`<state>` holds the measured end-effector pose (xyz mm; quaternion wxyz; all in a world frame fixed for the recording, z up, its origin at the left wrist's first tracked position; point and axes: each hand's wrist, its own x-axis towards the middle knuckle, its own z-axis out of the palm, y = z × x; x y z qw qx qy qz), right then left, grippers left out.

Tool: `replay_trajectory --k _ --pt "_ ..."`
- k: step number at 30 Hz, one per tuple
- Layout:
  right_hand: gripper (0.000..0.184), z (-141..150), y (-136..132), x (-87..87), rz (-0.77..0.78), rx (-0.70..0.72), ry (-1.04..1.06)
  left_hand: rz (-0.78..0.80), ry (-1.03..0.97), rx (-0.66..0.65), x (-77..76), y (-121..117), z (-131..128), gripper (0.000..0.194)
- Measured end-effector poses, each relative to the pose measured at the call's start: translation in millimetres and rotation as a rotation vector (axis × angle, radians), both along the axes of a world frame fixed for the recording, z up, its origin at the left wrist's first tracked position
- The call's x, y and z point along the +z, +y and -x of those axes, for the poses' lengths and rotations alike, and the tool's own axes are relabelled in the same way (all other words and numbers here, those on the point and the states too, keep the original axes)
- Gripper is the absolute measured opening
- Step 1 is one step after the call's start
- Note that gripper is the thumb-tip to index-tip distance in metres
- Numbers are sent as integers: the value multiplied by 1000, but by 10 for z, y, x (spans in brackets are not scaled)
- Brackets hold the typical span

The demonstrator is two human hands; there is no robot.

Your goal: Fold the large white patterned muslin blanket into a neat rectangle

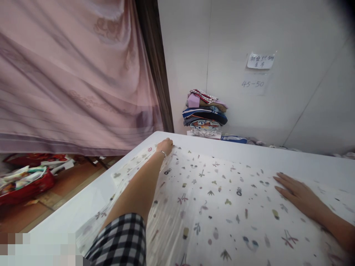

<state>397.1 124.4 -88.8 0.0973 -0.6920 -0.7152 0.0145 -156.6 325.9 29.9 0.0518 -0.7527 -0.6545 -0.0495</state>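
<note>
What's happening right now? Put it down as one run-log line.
left hand: curled at far edge of printed cloth | right hand: spread on it | cloth: creased, on white table | folded fabric stack: by wall

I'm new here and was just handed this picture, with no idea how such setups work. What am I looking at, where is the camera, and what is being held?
There is no machine here: these are a person's bare hands. The one picture comes from a camera worn on that person's head, looking forward and down. A thin white patterned cloth lies spread over a white table. The left hand is at its far edge, fingers curled; whether they grip it is hard to tell. The right hand rests on the cloth with fingers spread, holding nothing visible. Behind stands a stack of folded fabrics.
</note>
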Motion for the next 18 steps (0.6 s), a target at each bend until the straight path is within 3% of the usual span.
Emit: replay_trajectory --k 5,10,13,18 --pt "64 10 -2 12 19 -14 -9 -67 -16 129 -57 81 -119 32" --pt "63 32 -18 39 40 -12 -4 -3 -48 194 -214 148 -165 32" --pt "63 34 -18 48 34 -7 6 14 -77 195 -255 122 -131 34" --pt "64 5 0 3 45 -12 9 -26 -99 108 -180 -126 11 42"
